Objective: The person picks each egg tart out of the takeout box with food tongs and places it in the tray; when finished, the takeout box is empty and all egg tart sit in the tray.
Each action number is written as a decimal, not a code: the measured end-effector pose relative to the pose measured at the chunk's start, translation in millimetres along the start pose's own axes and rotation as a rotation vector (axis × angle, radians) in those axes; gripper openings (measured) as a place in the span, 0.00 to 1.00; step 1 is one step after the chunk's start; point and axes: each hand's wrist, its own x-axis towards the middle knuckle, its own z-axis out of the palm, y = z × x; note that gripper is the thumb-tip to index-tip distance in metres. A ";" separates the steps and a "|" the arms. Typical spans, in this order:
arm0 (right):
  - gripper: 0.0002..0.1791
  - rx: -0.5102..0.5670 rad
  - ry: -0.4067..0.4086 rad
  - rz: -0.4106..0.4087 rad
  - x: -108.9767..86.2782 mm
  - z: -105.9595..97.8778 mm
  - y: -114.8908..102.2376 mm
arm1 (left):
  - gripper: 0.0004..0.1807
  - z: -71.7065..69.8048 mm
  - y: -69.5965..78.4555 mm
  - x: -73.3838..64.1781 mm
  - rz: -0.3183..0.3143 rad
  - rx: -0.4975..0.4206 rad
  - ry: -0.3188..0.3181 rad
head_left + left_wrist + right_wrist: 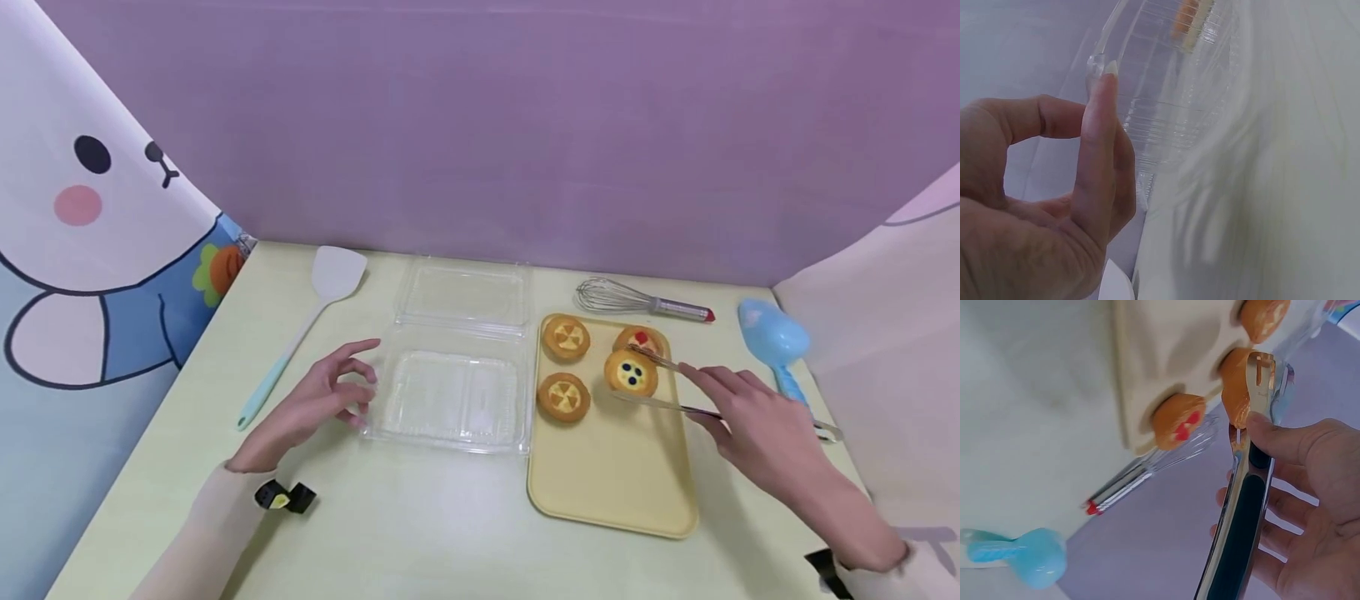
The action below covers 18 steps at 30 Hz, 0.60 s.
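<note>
My right hand (765,429) grips a pair of metal tongs (1241,506) with dark handle inlays. The tongs' arms lie on both sides of a tart with blue dots (630,373), over the yellow tray (615,483). Behind it, partly covered, is a tart with a red topping (1175,422). Two tarts with wedge-patterned tops, one at the back (567,338) and one nearer (564,397), sit on the tray's left side. My left hand (322,396), fingers loosely bent, is at the left edge of an opened clear plastic box (450,392), a fingertip right at its rim.
A whisk (645,302) lies behind the tray. To the right is a blue scoop-like utensil (776,337). On the left lies a spatula (337,275) with a pale green handle. A purple backdrop (480,133) rises behind the table.
</note>
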 end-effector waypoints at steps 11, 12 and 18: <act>0.37 0.019 -0.029 0.053 -30.3 13.4 8.7 | 0.43 -0.1 0.7 -0.6 -0.006 0.018 -0.011; 0.37 0.021 -0.031 0.054 -32.1 14.7 8.5 | 0.43 0.0 0.7 -0.5 -0.007 0.018 -0.012; 0.37 0.035 -0.048 0.064 -38.7 19.5 6.2 | 0.43 -0.3 1.5 0.1 -0.011 0.025 -0.012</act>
